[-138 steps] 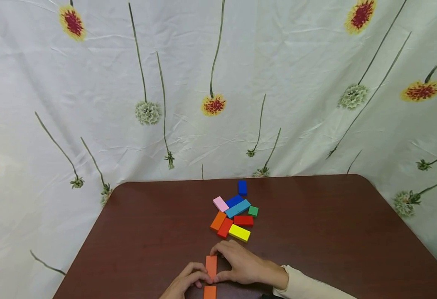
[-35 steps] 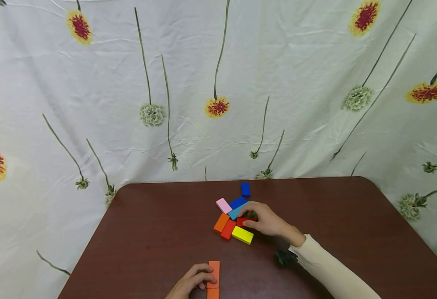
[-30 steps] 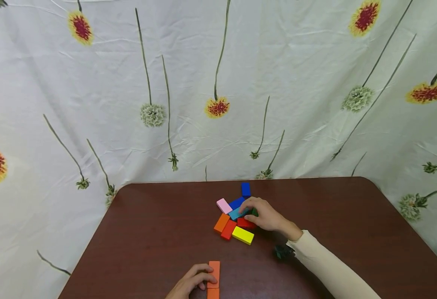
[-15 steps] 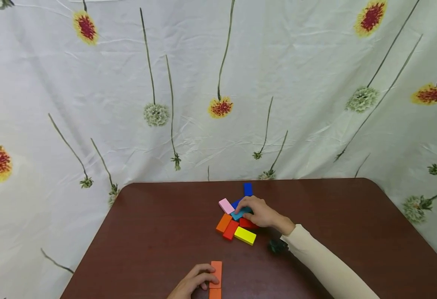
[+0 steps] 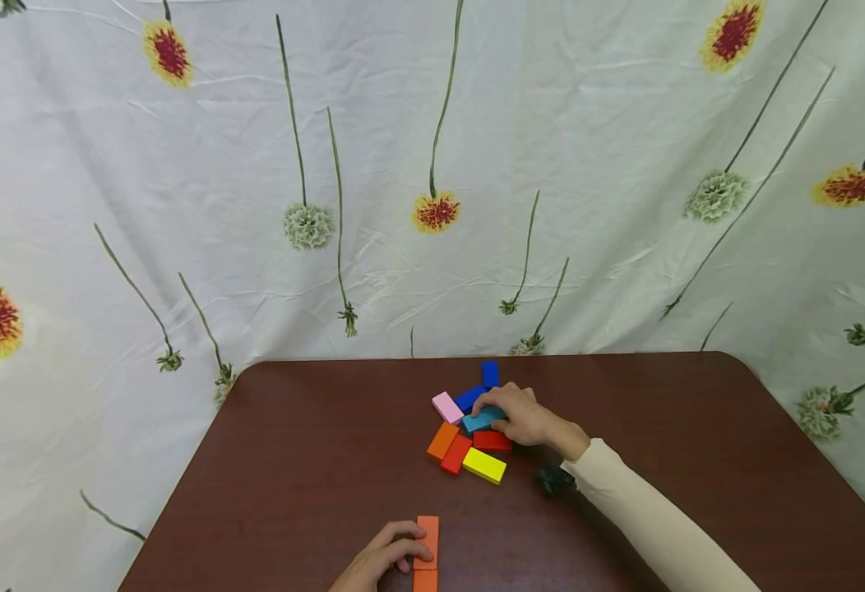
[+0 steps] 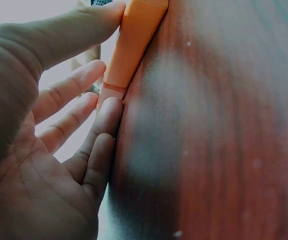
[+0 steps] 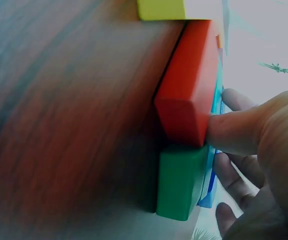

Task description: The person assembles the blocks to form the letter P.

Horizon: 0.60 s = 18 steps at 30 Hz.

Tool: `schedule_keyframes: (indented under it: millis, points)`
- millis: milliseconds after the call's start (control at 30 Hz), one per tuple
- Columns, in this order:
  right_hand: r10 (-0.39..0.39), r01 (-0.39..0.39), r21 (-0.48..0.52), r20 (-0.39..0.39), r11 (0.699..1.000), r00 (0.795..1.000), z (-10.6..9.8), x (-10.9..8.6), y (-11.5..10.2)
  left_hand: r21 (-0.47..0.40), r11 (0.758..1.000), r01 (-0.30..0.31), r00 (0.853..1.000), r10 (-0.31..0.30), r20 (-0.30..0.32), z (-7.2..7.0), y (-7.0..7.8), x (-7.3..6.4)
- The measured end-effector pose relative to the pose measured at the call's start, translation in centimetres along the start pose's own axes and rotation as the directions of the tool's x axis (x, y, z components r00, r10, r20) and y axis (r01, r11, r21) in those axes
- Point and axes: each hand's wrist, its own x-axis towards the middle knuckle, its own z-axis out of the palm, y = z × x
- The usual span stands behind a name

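Two orange blocks lie end to end at the front of the table: the farther block (image 5: 427,526) and the nearer block (image 5: 425,580). My left hand (image 5: 382,557) rests its fingertips on them, fingers fairly straight in the left wrist view. Farther back, my right hand (image 5: 525,415) pinches a light blue block (image 5: 481,420) between thumb and fingers, low among the other blocks. Beside the thumb in the right wrist view are a red block (image 7: 186,85) and a green block (image 7: 181,182); the hand hides the green one in the head view.
Around the right hand lie a pink block (image 5: 447,408), two dark blue blocks, one of them (image 5: 490,374) near the far edge, an orange block (image 5: 443,441), another red block (image 5: 457,455) and a yellow block (image 5: 485,466). A flowered cloth (image 5: 373,271) hangs behind the brown table (image 5: 314,460).
The two orange blocks, apart at first, now meet. My right hand left them for the pile, went from the red block to the light blue one, and shifted it slightly right. The left hand stays.
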Motion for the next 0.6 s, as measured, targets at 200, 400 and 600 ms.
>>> schedule_keyframes:
  millis: [200, 400, 600]
  points:
    - [-0.013, 0.012, -0.057, -0.013, 0.998, 1.000, 0.2, 0.0, 0.1, -0.006, 1.000, 0.017, 1.000, -0.017, 0.003, 0.0, -0.2, 0.1]
    - [-0.031, 0.029, -0.054, -0.037, 0.998, 0.999, -0.3, -0.5, -0.4, -0.001, 0.999, 0.033, 0.999, -0.033, 0.004, 0.0, -0.3, 0.2]
    - [-0.061, 0.060, -0.047, -0.036, 0.997, 0.997, -1.1, -0.7, -1.1, -0.002, 0.999, 0.037, 0.999, -0.037, 0.001, 0.0, -0.5, 0.2]
